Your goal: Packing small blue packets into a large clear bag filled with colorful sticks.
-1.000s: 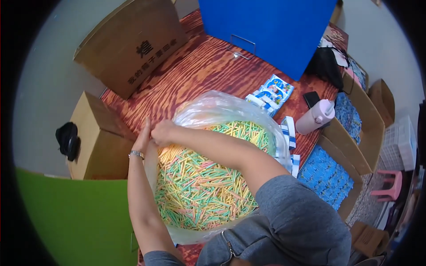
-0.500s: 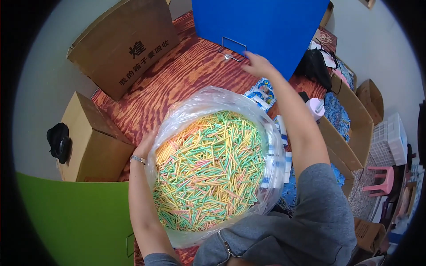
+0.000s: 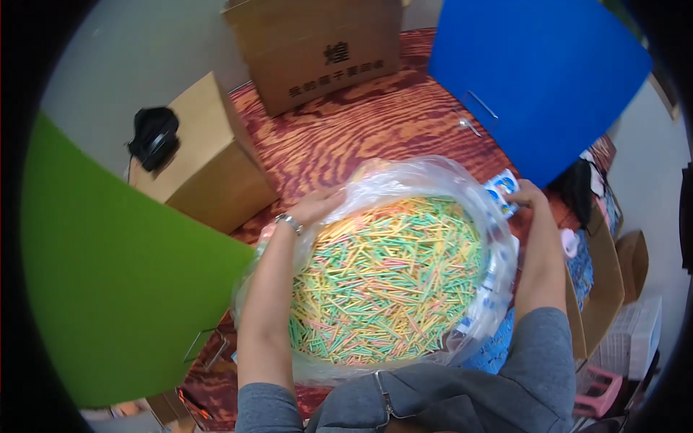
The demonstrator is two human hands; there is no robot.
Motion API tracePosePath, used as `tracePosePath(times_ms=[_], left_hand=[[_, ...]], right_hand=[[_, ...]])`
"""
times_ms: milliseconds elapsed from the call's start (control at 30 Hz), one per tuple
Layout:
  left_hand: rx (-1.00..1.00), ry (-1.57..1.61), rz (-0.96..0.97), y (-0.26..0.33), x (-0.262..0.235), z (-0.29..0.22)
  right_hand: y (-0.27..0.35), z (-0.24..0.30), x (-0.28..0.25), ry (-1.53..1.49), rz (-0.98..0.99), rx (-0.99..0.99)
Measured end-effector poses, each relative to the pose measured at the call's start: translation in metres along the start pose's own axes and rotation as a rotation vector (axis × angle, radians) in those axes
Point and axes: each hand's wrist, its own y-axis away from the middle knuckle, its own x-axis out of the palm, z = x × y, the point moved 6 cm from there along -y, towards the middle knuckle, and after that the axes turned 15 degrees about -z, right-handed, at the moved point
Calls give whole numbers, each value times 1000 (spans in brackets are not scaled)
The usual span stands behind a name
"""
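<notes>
A big clear plastic bag point(image 3: 411, 177) stands wide open before me, filled with thin sticks point(image 3: 390, 281) in pastel green, yellow and pink. My left hand point(image 3: 321, 206), with a metal bracelet or watch at its wrist, has its fingers closed on the bag's far left rim. Beyond the bag's right rim, my right hand point(image 3: 530, 195) has its fingers closed at the edge of a small blue-and-white packet point(image 3: 501, 191). More white-and-blue packets show along the bag's right side, partly behind the plastic.
A blue panel point(image 3: 534, 79) with a metal handle rises at the far right, a green panel point(image 3: 123, 274) at the left. Cardboard boxes point(image 3: 325, 50) stand at the back and left, one bearing a black object point(image 3: 154, 137). An open carton point(image 3: 603, 267) and pink stool point(image 3: 600, 390) lie rightward.
My view has swung left. My right hand has come back from beside the blue panel's handle to the packet. My left hand has slid farther along the bag's rim.
</notes>
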Motion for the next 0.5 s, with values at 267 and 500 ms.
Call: tracePosePath(times_ms=[267,500], left_hand=[[46,-48,-34,-2,0,-2],[97,-91,6,-1,0,1]], right_hand=[[-24,140,-91,509,-181,-376],[-17,249,-40,409,-364,-523]])
